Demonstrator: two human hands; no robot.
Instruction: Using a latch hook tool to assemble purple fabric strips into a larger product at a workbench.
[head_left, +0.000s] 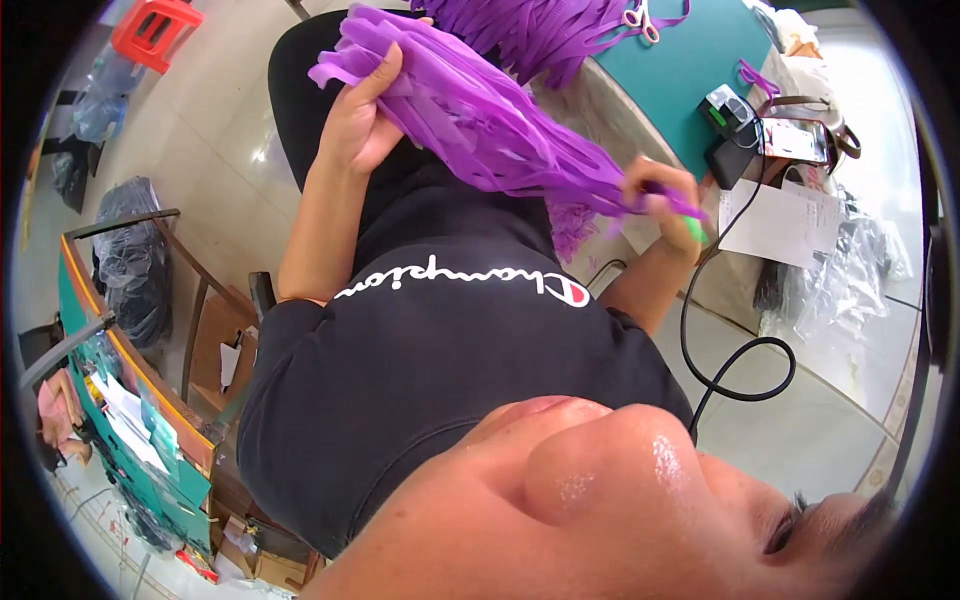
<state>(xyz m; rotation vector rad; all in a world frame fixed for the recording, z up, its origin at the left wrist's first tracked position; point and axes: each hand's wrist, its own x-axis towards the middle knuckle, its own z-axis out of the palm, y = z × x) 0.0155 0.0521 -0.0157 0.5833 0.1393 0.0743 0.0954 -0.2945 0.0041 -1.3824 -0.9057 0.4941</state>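
Observation:
A loose bundle of purple fabric strips (480,115) stretches over my lap between my two hands. Its wide end is held by my left hand (365,120), thumb on top and the other fingers mostly hidden behind the strips. At the narrow end, where the strips gather together, my right hand (662,195) is closed around them, a little blurred. Something bright green (695,229) shows at the edge of that hand; I cannot make out what it is. Beyond the bundle lies a heap of darker purple straps (535,35), with white-handled scissors (645,22) beside it.
The green tabletop (690,75) at the far right has a phone (797,140), a small device (730,112) and papers (775,220) near its edge. A black cable (735,395) loops down at the right. A red stool (157,32) and a wrapped bundle (133,265) stand at the left.

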